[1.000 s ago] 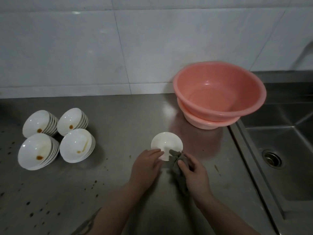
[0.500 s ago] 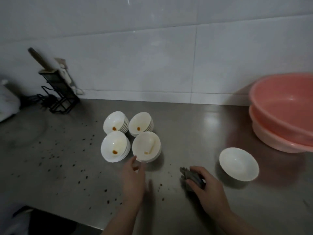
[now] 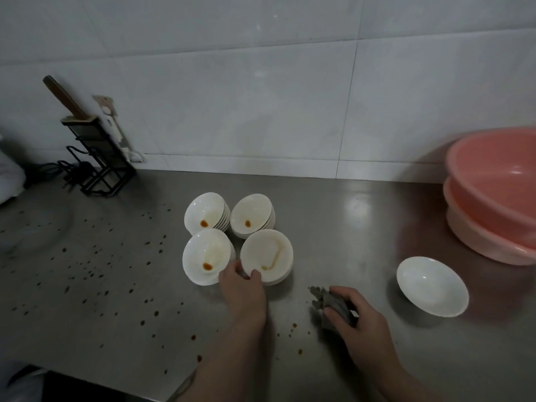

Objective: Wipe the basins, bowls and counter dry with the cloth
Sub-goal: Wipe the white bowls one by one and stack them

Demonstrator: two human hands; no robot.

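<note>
Several stacks of white bowls with brown sauce stains stand together mid-counter. My left hand [image 3: 242,288] pinches the near rim of the front-right stained bowl [image 3: 268,253], thumb on its edge, fingers reaching between it and the front-left stack [image 3: 206,256]. Bunched in my right hand [image 3: 358,323] is a grey cloth [image 3: 327,300], held just above the steel counter [image 3: 348,227]. One clean white bowl [image 3: 432,285] sits alone to the right. Two nested pink basins [image 3: 493,198] stand at the far right.
Dark brown droplets speckle the counter left of and in front of the bowls. A black knife rack [image 3: 92,158] with a wooden handle and a white peeler stands at the back left against the tiled wall. The counter's front edge runs along the lower left.
My left hand left the clean bowl, travelled left and now takes hold of the front-right stained bowl's rim. The view swung left, the sink went out of sight. My right hand keeps the cloth.
</note>
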